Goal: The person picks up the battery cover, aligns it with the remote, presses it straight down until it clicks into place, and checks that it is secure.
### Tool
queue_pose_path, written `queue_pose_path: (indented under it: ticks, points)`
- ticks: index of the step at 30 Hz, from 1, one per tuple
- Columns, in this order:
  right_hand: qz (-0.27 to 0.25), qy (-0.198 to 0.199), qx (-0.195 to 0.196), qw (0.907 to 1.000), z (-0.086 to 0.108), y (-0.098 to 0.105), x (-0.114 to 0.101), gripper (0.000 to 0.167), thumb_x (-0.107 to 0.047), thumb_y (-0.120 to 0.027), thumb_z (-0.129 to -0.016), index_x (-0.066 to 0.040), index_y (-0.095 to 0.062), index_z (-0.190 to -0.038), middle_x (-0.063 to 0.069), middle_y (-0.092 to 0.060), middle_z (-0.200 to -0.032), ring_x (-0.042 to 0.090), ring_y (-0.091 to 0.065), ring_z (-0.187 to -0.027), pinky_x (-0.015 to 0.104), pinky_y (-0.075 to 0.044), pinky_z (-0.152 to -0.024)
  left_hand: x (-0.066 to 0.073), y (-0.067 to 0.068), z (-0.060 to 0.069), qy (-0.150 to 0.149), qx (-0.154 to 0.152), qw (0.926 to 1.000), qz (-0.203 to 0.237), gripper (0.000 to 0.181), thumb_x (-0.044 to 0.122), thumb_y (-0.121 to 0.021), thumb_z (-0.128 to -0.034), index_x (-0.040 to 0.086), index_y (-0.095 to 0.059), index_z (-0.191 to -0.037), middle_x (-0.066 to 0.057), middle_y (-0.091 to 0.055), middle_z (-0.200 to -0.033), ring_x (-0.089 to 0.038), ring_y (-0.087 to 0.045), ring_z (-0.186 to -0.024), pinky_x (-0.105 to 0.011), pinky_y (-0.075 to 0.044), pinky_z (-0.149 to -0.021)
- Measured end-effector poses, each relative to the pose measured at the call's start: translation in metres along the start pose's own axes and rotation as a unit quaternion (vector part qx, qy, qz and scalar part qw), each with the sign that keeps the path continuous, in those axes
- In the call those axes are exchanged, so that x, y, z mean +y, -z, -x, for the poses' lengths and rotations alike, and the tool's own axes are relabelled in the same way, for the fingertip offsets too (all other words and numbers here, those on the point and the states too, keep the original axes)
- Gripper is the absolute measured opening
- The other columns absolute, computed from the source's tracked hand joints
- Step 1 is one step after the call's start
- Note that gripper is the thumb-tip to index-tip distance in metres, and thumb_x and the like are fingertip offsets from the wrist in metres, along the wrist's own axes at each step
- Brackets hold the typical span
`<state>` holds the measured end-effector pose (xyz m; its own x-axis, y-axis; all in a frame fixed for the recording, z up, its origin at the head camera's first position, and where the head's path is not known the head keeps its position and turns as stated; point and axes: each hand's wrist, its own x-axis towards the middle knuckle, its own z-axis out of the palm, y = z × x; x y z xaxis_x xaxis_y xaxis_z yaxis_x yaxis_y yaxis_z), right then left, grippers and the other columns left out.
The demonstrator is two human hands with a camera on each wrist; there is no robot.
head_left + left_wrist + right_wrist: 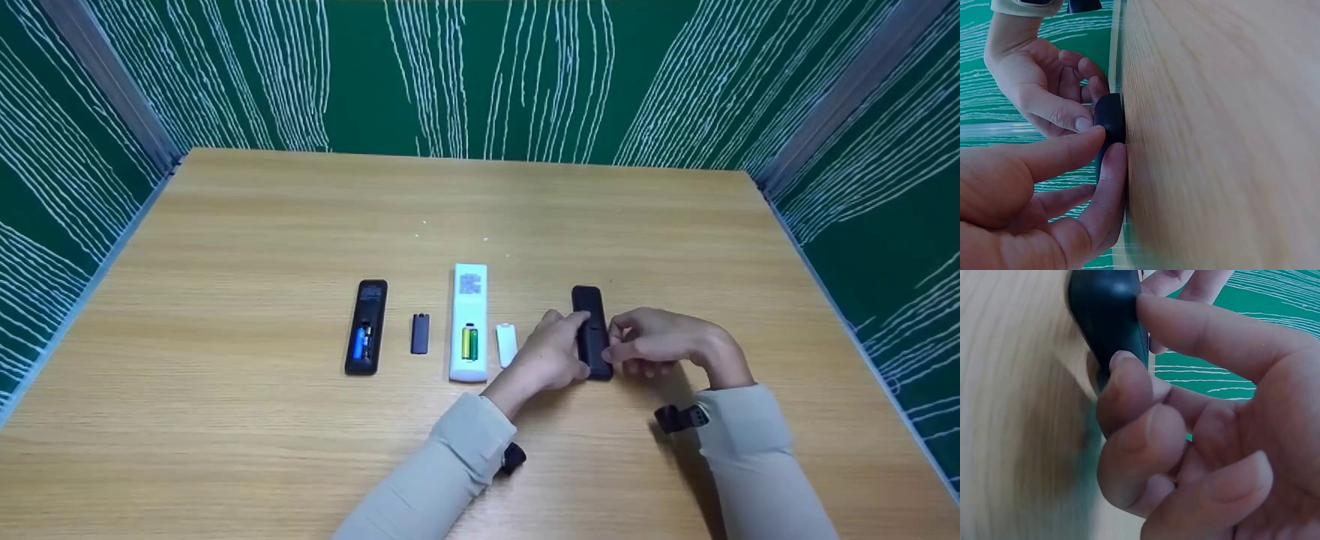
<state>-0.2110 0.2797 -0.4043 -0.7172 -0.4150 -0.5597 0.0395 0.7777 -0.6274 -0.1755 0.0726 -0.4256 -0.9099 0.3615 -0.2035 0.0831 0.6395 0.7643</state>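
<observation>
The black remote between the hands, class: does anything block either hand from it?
Nothing visible does: the left hand and right hand both touch the black remote directly. The white cover lies left of the left hand, not between.

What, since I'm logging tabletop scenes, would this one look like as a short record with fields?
Surface: wooden table
Held: black remote, no open compartment visible
Hands: left hand grips the black remote; right hand pinches its right edge
Middle: white remote, compartment open, yellow-and-green batteries inside
Far left: second dark remote, compartment open, blue battery inside
Loose covers: dark cover between these two; white cover right of the white remote
</observation>
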Motion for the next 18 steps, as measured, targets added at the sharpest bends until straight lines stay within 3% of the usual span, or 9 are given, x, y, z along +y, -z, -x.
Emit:
queue_pose_path:
  ticks: [18]
  points:
    - [0.014, 0.002, 0.018, 0.9997, -0.0031, 0.0007, 0.0008, 0.024, -0.03, -0.066, -0.1, -0.007, -0.063, -0.094, 0.004, -0.066, -0.075, 0.015, -0.057, -0.059, 0.027, -0.043, -0.049, 0.0002, 0.0004, -0.0011, -0.003, -0.001, 1.0, -0.007, 0.084, 0.003, -0.085, -0.0855, 0.014, -0.049, -0.16, -0.009, -0.054, -0.135, -0.018, -0.057, -0.109, -0.023, -0.047, -0.103]
